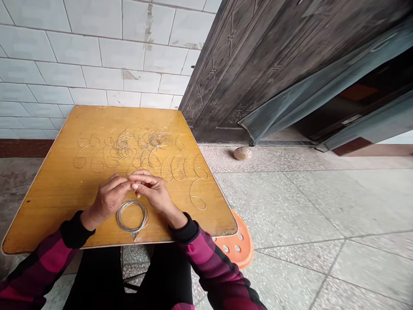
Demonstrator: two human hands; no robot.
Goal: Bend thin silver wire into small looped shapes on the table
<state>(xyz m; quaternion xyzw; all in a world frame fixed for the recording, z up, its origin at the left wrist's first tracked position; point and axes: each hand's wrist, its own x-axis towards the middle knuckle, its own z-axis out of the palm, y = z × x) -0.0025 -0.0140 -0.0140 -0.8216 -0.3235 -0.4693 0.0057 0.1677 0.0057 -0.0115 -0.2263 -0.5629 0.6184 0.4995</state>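
Pinching a thin wire (142,174) together, the left hand (109,197) and right hand (155,192) meet beside a wire coil (132,216).

Your count: two hands, one table, one coil, many loops.
You have your left hand (108,197) and right hand (154,191), one wooden table (56,199), one coil of wire (132,215) and well over a dozen bent wire loops (172,168); the ones in the tangled heap can't be counted. Off the table you see one orange stool (235,246), one small ball (242,153) and one dark door (264,62).
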